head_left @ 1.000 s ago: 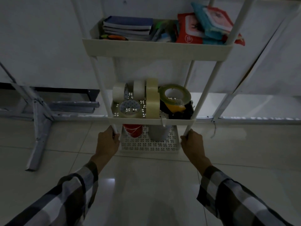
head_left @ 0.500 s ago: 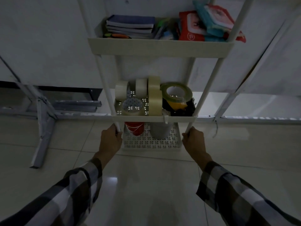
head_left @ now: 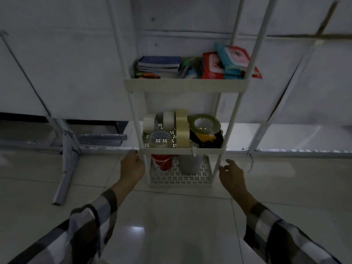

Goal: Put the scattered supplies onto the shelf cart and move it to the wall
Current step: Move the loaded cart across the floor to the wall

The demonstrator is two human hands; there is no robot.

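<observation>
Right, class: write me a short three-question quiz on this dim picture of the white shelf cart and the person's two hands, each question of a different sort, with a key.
1. True or false: the stack of dark-covered notebooks lies on the same tier as the rolls of pale tape.
2. Which hand has its fingers spread, off the cart's post? A) left hand B) right hand
3. Fill in: on the lowest tier of the white three-tier shelf cart, the red container stands beside a ____ container.

Key
1. False: the notebooks lie one tier above the tape.
2. B
3. grey
</observation>
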